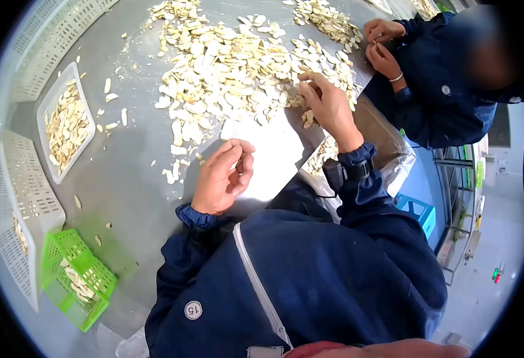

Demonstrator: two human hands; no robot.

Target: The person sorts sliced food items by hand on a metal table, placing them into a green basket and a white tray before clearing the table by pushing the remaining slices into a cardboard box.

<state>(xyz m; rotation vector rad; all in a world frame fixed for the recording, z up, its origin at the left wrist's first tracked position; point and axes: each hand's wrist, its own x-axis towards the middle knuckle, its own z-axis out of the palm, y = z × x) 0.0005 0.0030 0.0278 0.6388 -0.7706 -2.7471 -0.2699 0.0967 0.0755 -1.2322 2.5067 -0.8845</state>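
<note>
My left hand (pixel 221 178) is closed with curled fingers above the white sheet (pixel 268 158) at the table's near edge; whatever is in it, if anything, is hidden. Reaching over the right side of the pile of pale dried slices (pixel 220 65), my right hand (pixel 330 110) has bent, parted fingers close to the slices. No slice shows clearly in its fingers. Below that wrist, a clear plastic bag (pixel 387 134) hangs at the table edge, with more slices (pixel 321 156) inside it.
A white tray of slices (pixel 87 122) stands left, near white perforated baskets (pixel 35 179) and a green basket (pixel 98 271) holding a few slices. Stray slices lie on the metal table (pixel 136 179). At right, a co-worker's hands (pixel 384 51) meet beside another heap. A blue crate (pixel 420 212) sits below.
</note>
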